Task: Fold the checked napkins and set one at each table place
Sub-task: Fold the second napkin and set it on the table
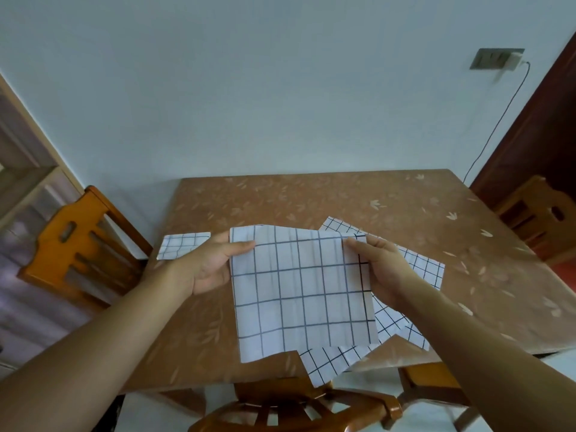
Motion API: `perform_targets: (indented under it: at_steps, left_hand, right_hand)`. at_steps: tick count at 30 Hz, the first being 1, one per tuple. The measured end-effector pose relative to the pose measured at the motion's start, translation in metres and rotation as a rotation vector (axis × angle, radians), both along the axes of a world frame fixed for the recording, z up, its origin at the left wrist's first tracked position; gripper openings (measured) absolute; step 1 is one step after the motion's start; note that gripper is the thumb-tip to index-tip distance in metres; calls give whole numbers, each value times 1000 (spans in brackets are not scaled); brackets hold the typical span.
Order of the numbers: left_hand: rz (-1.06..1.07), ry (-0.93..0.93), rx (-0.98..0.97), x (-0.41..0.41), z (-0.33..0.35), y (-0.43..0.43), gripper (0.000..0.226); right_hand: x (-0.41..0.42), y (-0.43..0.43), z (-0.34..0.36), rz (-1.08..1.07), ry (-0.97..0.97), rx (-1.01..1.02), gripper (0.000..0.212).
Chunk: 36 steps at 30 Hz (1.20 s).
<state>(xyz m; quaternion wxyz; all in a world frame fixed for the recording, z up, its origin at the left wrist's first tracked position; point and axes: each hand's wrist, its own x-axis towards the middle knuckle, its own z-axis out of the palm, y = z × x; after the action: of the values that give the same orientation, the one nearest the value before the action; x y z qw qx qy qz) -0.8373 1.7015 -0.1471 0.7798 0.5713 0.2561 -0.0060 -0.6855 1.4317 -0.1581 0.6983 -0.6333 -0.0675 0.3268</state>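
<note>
A white napkin with a dark checked grid (299, 291) hangs in the air above the brown table (405, 213), doubled over. My left hand (215, 263) pinches its upper left corner and my right hand (380, 269) pinches its upper right corner. Under it, more checked napkins (417, 266) lie loosely stacked near the table's front edge, one corner overhanging it. A small folded checked napkin (180, 246) lies flat at the table's left edge, by the left chair.
Orange wooden chairs stand at the left (78, 244), at the right (542, 213) and in front of me (296, 410). The table's far edge meets a pale wall with a socket and cable (498, 59). A dark door is at far right.
</note>
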Motion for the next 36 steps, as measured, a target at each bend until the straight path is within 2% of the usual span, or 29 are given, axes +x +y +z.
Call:
perform_targets:
  at_steps: [7,9,15,21,26,31,36]
  left_hand:
    - [91,2,123,5,-8,-3,39]
    - [101,-8,153,6,-9,-3,38]
    - [114,-13,149,6,-12,1,20]
    - [127,-18,176,7,-14,1,19]
    - [159,-35,158,8,-15,-1,23]
    - [123,-12,79,9,-11,0,20]
    - [196,17,93,14,-11,0,10]
  right_hand:
    - [-7,3,4,-31,-246,-135,60]
    - [-6,4,-1,-26,-302,-175,66]
    - [-3,3,-8,-46,-312,-187,41]
    - [0,0,-10,-118,-152,-52,19]
    - [4,-1,-11,-191,-129,-30,17]
    - [4,-5,-11,-93,-204,-29,42]
    - [2,-5,-5,-57,-196,-6,28]
